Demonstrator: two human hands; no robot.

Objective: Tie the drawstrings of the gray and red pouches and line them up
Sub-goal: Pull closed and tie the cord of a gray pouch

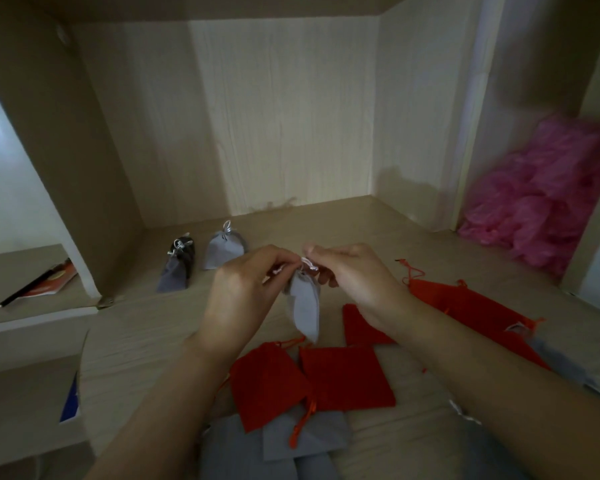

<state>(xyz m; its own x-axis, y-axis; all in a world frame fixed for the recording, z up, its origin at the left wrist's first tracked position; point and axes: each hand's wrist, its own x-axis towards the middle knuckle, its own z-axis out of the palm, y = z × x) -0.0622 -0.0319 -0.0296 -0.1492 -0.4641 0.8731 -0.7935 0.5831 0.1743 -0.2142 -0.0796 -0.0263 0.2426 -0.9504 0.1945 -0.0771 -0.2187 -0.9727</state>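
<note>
- One broad wooden desk surface [361,230] inside a shelf bay carries all our work.
- Pink plastic heap [541,195] at far right, well apart from the pouches.
- Red pouches [347,375] lie flat and untied near us, overlapping flat gray pouches [305,441] at the near edge.
- Two tied gray pouches [224,245] stand side by side at the back left, the start of the row.
- Left hand [243,289] and right hand [354,275] are raised over the pile, fingertips curled and pinching close together.
- Gray pouch [305,310] hangs in the air between the hands, above the red ones.
- White drawstring [309,266] is pinched at the pouch neck by both hands; we cannot tell whether a knot is formed.
- Risk, as we judge it: the thin cord slips from either pinch and the pouch drops onto the pile, or a slack knot loosens once set down.
</note>
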